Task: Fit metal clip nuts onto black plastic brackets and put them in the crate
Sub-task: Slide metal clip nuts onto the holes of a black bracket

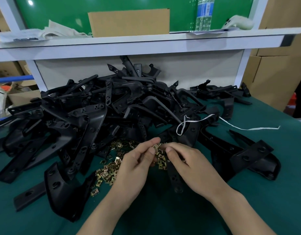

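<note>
Clip nut [155,147] pinched between curled fingertips of left hand [137,165] and right hand [188,164], loose nut pile [110,168] spread just beneath and left of the pinch, black brackets [98,107] heaped beyond it

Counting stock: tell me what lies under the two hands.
Visible: brass clip nuts spread on the green mat beneath the left hand and right hand; a black bracket strip runs under the right one. Whatever lies directly below the palms is covered.

Left hand [136,168], right hand [192,168] pinching clip nuts [156,147] (heap [109,172] beneath), black brackets [95,107] piled behind, green mat [248,209].
</note>
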A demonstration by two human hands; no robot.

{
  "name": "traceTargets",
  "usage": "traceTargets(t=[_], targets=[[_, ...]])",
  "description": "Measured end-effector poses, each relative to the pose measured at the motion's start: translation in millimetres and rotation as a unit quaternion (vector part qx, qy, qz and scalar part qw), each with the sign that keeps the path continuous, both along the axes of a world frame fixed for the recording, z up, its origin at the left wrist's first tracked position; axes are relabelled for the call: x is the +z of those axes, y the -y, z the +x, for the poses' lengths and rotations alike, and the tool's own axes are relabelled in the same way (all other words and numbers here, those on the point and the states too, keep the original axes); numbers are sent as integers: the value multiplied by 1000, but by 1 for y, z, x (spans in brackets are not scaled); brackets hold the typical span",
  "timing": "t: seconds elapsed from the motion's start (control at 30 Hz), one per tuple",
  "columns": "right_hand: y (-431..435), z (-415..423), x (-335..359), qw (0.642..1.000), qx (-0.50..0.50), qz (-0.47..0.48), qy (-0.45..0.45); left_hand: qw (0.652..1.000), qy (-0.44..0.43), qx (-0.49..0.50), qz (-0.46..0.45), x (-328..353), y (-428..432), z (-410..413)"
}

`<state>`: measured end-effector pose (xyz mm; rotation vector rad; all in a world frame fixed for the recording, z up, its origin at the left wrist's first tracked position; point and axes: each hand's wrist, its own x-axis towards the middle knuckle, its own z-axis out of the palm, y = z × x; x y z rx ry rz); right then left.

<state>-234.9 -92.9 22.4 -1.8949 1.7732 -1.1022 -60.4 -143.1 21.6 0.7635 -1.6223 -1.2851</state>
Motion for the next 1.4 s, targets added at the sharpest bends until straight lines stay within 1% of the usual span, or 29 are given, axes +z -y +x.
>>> traceTargets(t=[0.23,0.5,0.63,0.77,0.87,0.93,1.07,1.17,1.33,1.4], targets=[[-2,1,2,1000,15,-20,8,1000,-8,2,-10,3,-2,-2],[-3,1,3,999,32,-5,17,1000,-16,-7,8,3,0,0],[-3,1,2,999,40,-4,22,1000,-2,-12,11,2,0,1],[-3,0,2,999,34,-17,9,1000,-5,1,7,2,-1,1],[-3,-1,3,999,23,-38,0,1000,-2,23,-16,2,-3,-1],[-3,-1,4,998,9,-58,-14,999,10,42,-26,1,-4,-2],[-6,-1,8,992,-27,-97,-78,997,16,63,-39,-1,-6,-3],[-7,0,9,987,-34,-102,-117,996,11,68,-50,-1,-6,-3],[-8,4,12,982,-37,-111,-147,995,27,75,-67,1,-6,-2],[-8,5,13,978,-43,-121,-165,996,24,68,-57,2,-7,-2]])
